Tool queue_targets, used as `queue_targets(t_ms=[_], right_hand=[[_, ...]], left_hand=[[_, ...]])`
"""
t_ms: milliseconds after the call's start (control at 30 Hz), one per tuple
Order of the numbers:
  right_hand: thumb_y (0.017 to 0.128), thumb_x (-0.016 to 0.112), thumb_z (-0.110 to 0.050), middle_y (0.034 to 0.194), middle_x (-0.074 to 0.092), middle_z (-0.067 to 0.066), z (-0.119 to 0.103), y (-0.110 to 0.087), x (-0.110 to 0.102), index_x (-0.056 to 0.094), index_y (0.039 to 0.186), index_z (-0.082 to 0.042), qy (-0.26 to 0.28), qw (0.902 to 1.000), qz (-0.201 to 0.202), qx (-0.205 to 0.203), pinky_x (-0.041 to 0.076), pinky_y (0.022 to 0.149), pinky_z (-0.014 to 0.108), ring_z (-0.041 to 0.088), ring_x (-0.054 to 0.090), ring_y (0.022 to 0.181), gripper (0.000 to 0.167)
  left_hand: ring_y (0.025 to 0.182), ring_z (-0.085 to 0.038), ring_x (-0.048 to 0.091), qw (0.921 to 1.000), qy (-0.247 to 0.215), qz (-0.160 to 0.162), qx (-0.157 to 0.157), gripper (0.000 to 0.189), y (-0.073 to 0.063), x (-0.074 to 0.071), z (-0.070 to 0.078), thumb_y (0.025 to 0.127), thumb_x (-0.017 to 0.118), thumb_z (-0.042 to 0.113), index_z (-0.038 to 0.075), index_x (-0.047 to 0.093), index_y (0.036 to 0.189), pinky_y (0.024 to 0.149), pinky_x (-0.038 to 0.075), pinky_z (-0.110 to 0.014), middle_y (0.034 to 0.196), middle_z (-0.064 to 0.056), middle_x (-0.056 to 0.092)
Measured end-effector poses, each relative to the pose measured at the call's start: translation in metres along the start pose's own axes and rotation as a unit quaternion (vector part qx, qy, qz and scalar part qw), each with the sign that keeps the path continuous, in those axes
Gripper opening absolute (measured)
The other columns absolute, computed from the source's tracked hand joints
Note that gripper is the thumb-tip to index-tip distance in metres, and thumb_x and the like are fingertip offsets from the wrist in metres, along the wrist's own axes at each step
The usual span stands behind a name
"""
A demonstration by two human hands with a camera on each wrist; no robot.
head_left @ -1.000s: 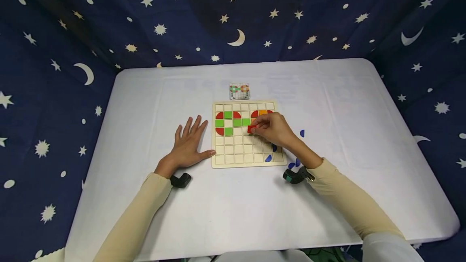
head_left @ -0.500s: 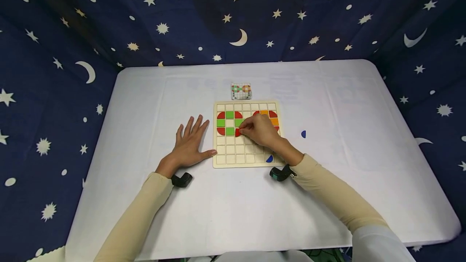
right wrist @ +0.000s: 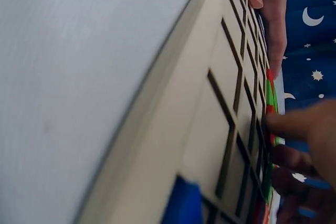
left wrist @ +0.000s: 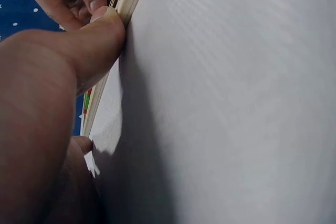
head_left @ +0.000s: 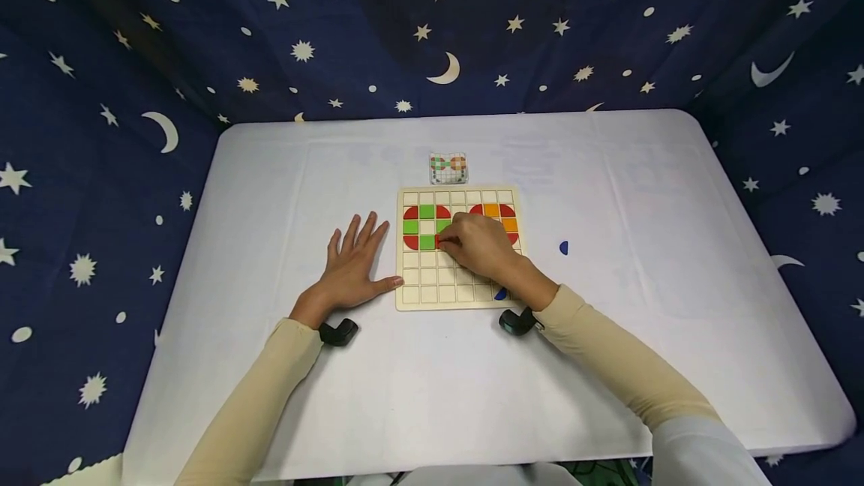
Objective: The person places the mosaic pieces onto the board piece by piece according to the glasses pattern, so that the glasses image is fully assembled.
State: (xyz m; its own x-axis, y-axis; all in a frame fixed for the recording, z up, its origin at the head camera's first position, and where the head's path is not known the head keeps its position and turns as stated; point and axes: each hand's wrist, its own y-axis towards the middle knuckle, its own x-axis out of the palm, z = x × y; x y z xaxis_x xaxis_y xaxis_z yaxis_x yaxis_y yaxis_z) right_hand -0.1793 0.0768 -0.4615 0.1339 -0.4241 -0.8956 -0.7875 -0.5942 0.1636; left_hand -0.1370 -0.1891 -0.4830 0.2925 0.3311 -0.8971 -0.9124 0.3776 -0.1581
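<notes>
A wooden grid board [head_left: 429, 295] lies on the table, with red quarter-round, green and orange square pieces in its cells. The fingertips of my right hand [head_left: 478, 244] pinch a red piece [head_left: 438, 241] at the cell just right of the lower green square [head_left: 427, 242]. In the right wrist view the thumb tip meets that red piece [right wrist: 270, 109] at the board's surface. My left hand [head_left: 349, 268] lies on the table with fingers spread, its thumb touching the board's left edge. The right hand hides several middle cells.
A small pattern card [head_left: 448, 168] lies just behind the board. One blue rounded piece [head_left: 500, 294] sits on the board's lower right, and another blue piece [head_left: 564, 247] is on the white table [head_left: 648, 246]. A starry dark-blue curtain [head_left: 432, 28] borders the table.
My right hand has moved left over the board with the red piece, from the middle to beside the lower green square, and come down there. The left hand has stayed in place.
</notes>
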Motion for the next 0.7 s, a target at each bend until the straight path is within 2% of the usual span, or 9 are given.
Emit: queue_targets(t_ms=[133, 233, 467, 567, 700], right_hand=[[0.092, 0.069, -0.017, 0.086, 0.061, -0.001, -0.002, 0.000, -0.002, 0.077, 0.111, -0.016, -0.035, 0.9989, -0.028, -0.012, 0.040, 0.047, 0.027, 0.011, 0.050, 0.059, 0.020], [0.092, 0.069, -0.015, 0.087, 0.061, -0.001, -0.002, 0.000, -0.004, 0.078, 0.109, -0.018, -0.046, 0.9982, -0.038, -0.010, 0.041, 0.048, 0.028, 0.012, 0.051, 0.061, 0.019], [0.089, 0.074, -0.013, 0.086, 0.067, 0.000, 0.007, 0.002, -0.005, 0.080, 0.101, -0.013, 0.013, 0.9998, -0.014, 0.007, 0.046, 0.056, 0.030, 0.014, 0.058, 0.070, 0.013], [0.089, 0.074, -0.013, 0.086, 0.067, 0.000, 0.014, -0.008, -0.013, 0.079, 0.102, -0.010, 0.029, 0.9995, -0.001, 0.016, 0.045, 0.057, 0.031, 0.014, 0.057, 0.070, 0.014], [0.087, 0.076, -0.013, 0.084, 0.066, 0.000, 0.030, -0.034, -0.033, 0.078, 0.100, -0.009, 0.031, 0.9983, 0.019, 0.047, 0.045, 0.059, 0.033, 0.014, 0.056, 0.070, 0.014]], left_hand=[[0.148, -0.030, -0.014, 1.0000, -0.002, 0.001, -0.002, 0.105, 0.000, 0.001, -0.001, 0.084, 0.065, 0.064, 0.015, 0.011, 0.160, 0.112, -0.010, -0.056, 0.164, -0.008, -0.005], [0.148, -0.030, -0.014, 1.0000, -0.003, 0.002, -0.002, 0.105, 0.001, 0.001, -0.001, 0.084, 0.065, 0.064, 0.015, 0.012, 0.160, 0.112, -0.010, -0.056, 0.164, -0.008, -0.005], [0.147, -0.030, -0.017, 1.0000, 0.006, -0.005, -0.007, 0.098, 0.002, 0.002, 0.000, 0.085, 0.062, 0.064, 0.022, 0.015, 0.160, 0.111, -0.011, -0.057, 0.164, -0.008, -0.007], [0.147, -0.033, -0.017, 1.0000, 0.003, -0.003, 0.000, 0.094, 0.002, 0.003, 0.003, 0.086, 0.061, 0.063, 0.024, 0.018, 0.159, 0.110, -0.011, -0.060, 0.164, -0.011, -0.008], [0.146, -0.035, -0.018, 1.0000, 0.004, 0.000, 0.003, 0.091, 0.001, 0.004, 0.006, 0.088, 0.058, 0.064, 0.025, 0.018, 0.159, 0.109, -0.012, -0.061, 0.163, -0.013, -0.009]])
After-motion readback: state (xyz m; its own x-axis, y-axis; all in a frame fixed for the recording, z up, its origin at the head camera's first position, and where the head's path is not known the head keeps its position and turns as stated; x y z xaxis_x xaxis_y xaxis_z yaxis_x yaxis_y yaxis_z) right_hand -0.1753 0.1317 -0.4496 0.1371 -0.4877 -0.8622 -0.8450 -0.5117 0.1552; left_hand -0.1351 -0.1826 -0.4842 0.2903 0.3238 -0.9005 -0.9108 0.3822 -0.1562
